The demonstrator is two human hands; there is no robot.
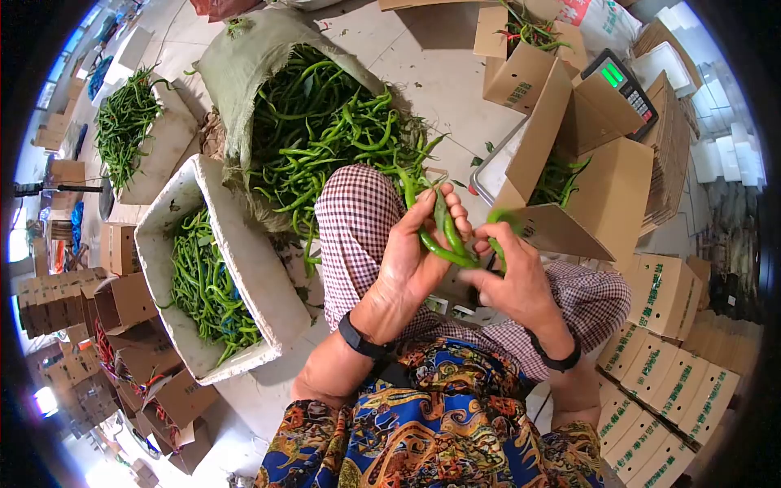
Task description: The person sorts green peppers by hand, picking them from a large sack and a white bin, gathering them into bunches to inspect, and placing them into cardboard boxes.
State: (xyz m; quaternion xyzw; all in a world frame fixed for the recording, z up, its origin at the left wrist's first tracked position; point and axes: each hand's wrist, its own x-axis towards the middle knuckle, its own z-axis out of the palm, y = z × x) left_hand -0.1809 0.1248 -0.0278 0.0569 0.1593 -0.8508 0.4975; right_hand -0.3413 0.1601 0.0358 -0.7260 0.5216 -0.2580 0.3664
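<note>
**A:** What's the biggest thing on the floor?

**B:** A coarse woven sack (236, 65), grey-green, its mouth rolled back. A loose heap of peppers (325, 130) spills out of it, long, thin, glossy and curved.

**A:** And beside it?

**B:** A white foam box (244, 252), thick-walled and rectangular, with chipped, dirty rims. More green pods (203, 285) lie lengthwise inside.

**A:** On the other side?

**B:** A brown cardboard carton (618, 203) with its flaps standing open and some peppers at the bottom. It sits on a weighing scale (626, 85) with a green display and a keypad.

**A:** And the hands?

**B:** They meet above a checked-cloth knee. The left hand (411, 264) is palm up, fingers curled around a small bundle of peppers (446, 240), smooth and tapering, lying across the palm. The right hand (517, 285) is just beside it, thumb and fingers pinching a single hooked pepper (496, 221) that bends over at the top, close to the bundle.

**A:** Anything smaller?

**B:** Each wrist has a dark wristband, the left band (362, 340) and the right band (557, 358).
</note>
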